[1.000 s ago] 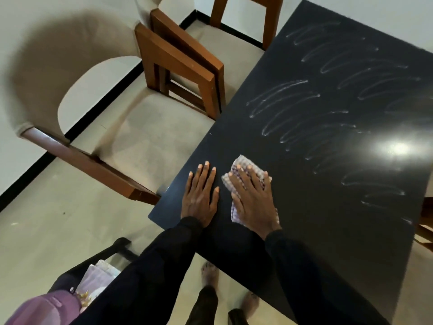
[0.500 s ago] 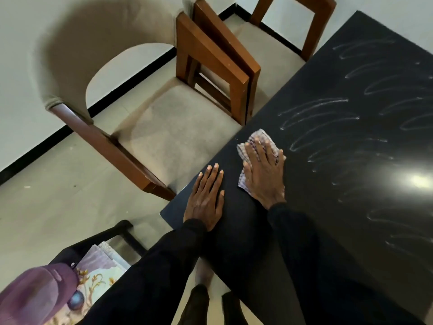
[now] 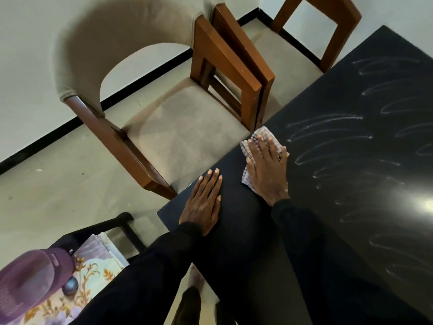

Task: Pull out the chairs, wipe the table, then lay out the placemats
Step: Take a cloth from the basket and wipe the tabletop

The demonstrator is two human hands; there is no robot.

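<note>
A black table [image 3: 351, 207] fills the right side, streaked with curved wet wipe marks. My right hand [image 3: 267, 170] presses flat on a checked cloth [image 3: 262, 134] near the table's left edge. Beside it, closer to the corner, my left hand [image 3: 203, 200] rests flat on the tabletop, fingers straight. A wooden chair with a beige seat [image 3: 182, 137] stands pulled out to the left of the table, and a second chair [image 3: 293, 55] stands behind it. Flowery placemats [image 3: 93, 266] lie stacked on a dark stool at the bottom left.
A purple cap [image 3: 30, 277] lies on the placemats. The first chair's wooden armrest [image 3: 227, 66] comes close to the table edge by the cloth. White walls with a black skirting run behind the chairs. My bare feet [image 3: 194, 277] stand below the table corner.
My right hand has slid the cloth forward along the table's left edge, away from my body. My left hand has stayed planted near the corner.
</note>
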